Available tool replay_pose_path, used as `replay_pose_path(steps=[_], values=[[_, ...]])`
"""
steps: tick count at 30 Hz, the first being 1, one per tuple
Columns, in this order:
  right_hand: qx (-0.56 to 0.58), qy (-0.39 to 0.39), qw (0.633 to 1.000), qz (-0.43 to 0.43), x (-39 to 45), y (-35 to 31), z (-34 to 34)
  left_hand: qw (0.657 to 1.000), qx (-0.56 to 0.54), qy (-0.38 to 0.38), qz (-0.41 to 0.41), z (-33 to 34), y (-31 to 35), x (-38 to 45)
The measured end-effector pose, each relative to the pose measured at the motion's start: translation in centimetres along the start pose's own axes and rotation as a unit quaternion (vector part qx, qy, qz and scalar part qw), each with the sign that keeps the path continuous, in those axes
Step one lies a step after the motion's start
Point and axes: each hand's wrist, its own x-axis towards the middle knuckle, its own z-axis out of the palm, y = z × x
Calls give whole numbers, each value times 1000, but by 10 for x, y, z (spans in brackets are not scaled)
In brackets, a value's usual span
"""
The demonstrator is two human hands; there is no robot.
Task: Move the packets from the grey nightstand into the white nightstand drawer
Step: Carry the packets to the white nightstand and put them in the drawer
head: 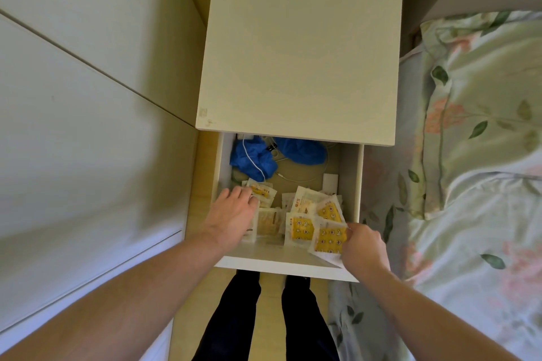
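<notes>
The white nightstand [299, 38] stands straight ahead with its drawer [281, 265] pulled out toward me. Several yellow-and-white packets [299, 228] lie in the drawer's front half. My left hand [231, 214] reaches into the drawer's left side, fingers spread and resting flat on a packet [262, 190] there. At the drawer's front right corner, my right hand [363, 246] pinches a yellow packet [328, 237] by its edge, held just above the drawer. The grey nightstand is out of view.
Blue crumpled cloth [255, 160], a white cable [252, 155] and a small white box [330, 182] fill the drawer's back. A bed with floral bedding [469, 155] is close on the right. A pale wardrobe panel [88, 126] is on the left. My legs [264, 316] stand below the drawer.
</notes>
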Motion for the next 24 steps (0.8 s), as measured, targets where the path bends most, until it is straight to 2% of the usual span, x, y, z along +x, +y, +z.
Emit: replay_pose_path(steps=[7,13,16,20,24], values=[[-49,-27,998,12,-13,-7,-2,1000,-8,-2,-4,-13,2,-2],[-165,12,983,-76,-12,-39,-14,999,-41,15,-5,-7,-13,-4],[-150,32,981,-120,-1,-57,-14,997,-69,33,-7,-1,-25,-10],[-139,-4,977,-162,8,-68,-12,988,-132,71,-22,1,-43,-19],[-146,-32,978,-147,29,-65,-3,978,-182,93,-48,2,-59,-30]])
